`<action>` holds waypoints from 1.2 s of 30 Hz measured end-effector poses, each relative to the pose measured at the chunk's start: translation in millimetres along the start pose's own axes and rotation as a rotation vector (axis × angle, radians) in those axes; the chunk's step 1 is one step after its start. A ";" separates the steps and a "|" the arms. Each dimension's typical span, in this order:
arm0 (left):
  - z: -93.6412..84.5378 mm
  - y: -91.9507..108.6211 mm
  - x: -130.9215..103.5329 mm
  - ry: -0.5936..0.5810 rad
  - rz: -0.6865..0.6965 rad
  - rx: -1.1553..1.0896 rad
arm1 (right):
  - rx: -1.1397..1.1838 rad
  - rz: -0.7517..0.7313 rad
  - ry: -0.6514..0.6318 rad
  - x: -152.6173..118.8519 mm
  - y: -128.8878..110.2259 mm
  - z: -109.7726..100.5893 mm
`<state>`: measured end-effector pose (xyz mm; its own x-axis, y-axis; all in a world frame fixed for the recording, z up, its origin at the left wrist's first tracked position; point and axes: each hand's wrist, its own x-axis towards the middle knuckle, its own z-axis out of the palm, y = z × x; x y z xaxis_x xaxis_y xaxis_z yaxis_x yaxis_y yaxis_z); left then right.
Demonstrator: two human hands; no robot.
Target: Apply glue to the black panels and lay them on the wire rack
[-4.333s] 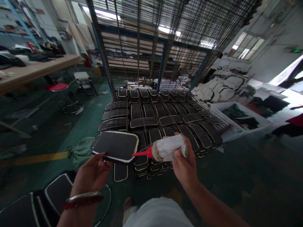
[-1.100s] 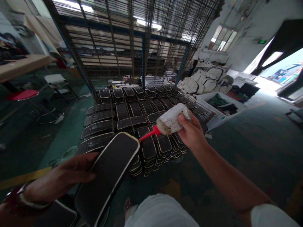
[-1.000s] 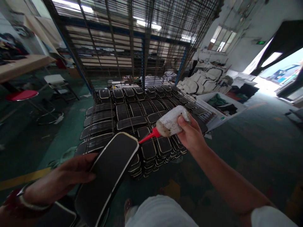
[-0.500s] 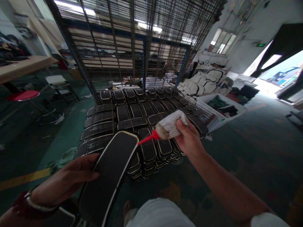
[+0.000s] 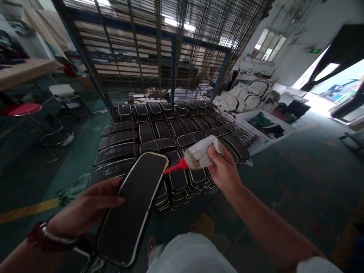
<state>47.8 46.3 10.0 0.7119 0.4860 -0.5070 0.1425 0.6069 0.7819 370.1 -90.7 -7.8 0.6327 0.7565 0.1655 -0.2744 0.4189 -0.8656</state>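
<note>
Black with a pale rim, a flat panel (image 5: 133, 204) slants across the near side of a workshop rack, held in the air by a person's left hand (image 5: 92, 201). The thumb presses on the dark face while the fingers go under the long left edge, pinching it; their tips are hidden from view. In the right hand (image 5: 223, 165), thumb and fingers close around a smeared white bottle (image 5: 201, 153), its red nozzle (image 5: 174, 167) aimed at the panel's right edge, just below the far corner. Whether the tip touches cannot be told.

The panel looks light and stiff enough to be held from one side without sagging. Its long edge, away from the pale rim near the nozzle, seems the best place for a grip, since that rim may be tacky. The bottle appears soft-walled and light, best held around its body, where a hard squeeze could push out too much. Beyond, stacked panels (image 5: 178, 177) lie in rows beneath the raised wire rack (image 5: 142, 29).
</note>
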 end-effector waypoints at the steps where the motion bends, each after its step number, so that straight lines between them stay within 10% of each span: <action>1: -0.3 -1.1 1.4 0.007 -0.004 0.000 | 0.001 0.009 -0.003 -2.5 0.2 1.0; 36: 23.5 5.3 10.1 0.363 -0.004 -0.155 | -0.119 0.016 -0.326 -63.9 -6.2 0.7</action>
<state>71.9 39.6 17.6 0.4185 0.6575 -0.6266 0.0197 0.6831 0.7300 330.8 -141.3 -12.7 0.3592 0.8912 0.2771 -0.1836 0.3586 -0.9153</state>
